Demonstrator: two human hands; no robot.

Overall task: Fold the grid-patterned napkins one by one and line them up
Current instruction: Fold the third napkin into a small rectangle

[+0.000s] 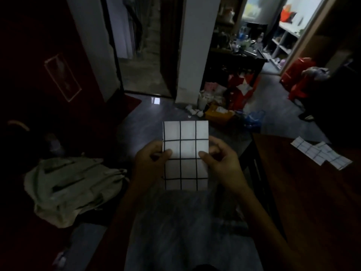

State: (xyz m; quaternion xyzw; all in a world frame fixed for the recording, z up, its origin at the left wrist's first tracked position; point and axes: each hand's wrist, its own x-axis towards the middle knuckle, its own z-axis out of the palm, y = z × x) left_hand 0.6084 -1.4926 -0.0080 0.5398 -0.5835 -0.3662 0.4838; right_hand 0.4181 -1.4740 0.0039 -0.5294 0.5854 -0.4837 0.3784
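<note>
Hands meet at the middle of a grid-patterned napkin [185,153], which hangs in the air in front of the person, over the dark floor and well apart from the counter [304,192] on the right. The left hand [150,163] pinches the napkin's left edge, thumb on the front and fingers curled behind; the right hand [218,161] pinches the right edge in the same way. Gripping both sides at mid-height keeps the sheet flat and taut, so that the black lines can serve as guides for a straight crease. The napkin already looks like a neat rectangle with crisp edges, so it is probably folded at least once, though how many layers it has cannot be told.

On the counter lie other grid napkins [322,155], overlapping one another in a loose row near the far right edge; that is presumably where this one belongs once folded. They lie somewhat askew, so the line may need tidying.

To the left, a pale green backpack [74,188] slumps on the floor. The room is dim, and details beyond the napkin are hard to make out.
</note>
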